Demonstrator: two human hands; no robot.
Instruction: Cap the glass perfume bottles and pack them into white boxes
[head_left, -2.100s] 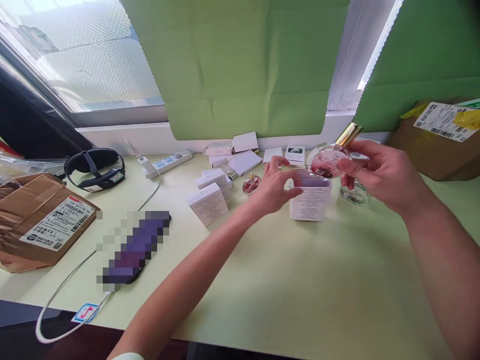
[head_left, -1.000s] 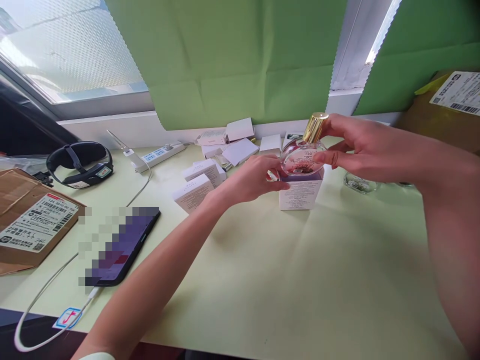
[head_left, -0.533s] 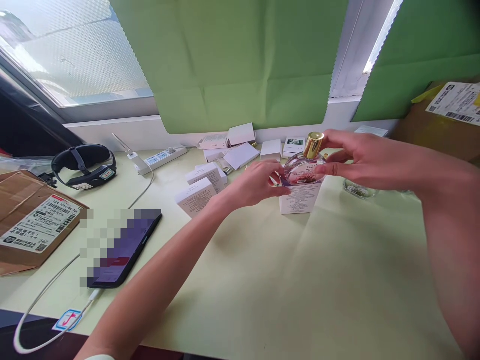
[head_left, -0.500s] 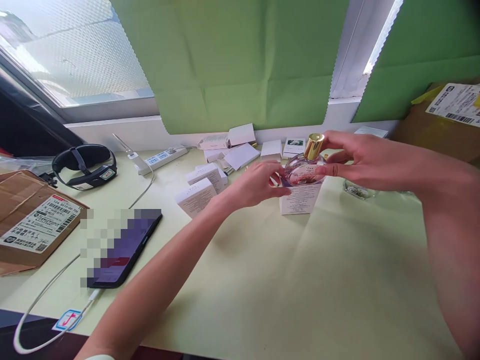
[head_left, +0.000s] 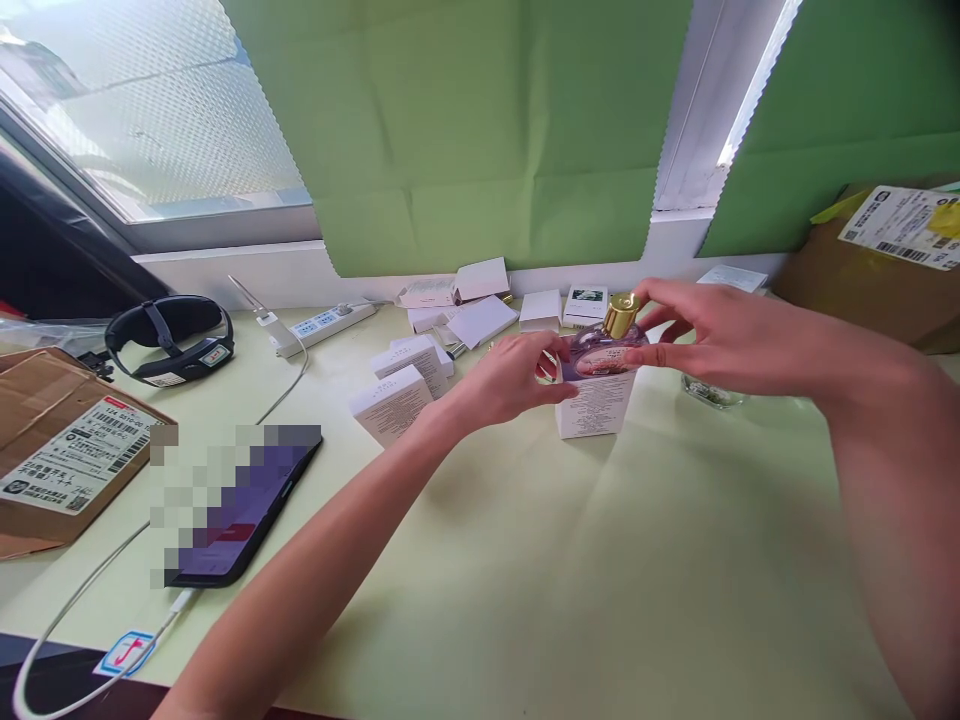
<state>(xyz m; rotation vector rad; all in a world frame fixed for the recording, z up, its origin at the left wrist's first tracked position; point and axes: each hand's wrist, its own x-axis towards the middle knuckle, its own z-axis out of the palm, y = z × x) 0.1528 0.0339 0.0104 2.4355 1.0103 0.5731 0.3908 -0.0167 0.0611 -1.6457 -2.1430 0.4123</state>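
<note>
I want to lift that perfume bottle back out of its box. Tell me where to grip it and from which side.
Grip the gold cap and neck of the perfume bottle from above. The round glass body sits partly down in the open white box, so only the top stands free, and the right hand already pinches there.

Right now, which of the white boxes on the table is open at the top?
The upright white box between both hands: its purple-lined top is open, and the gold-capped perfume bottle sits partly in it. The other boxes lie closed.
</note>
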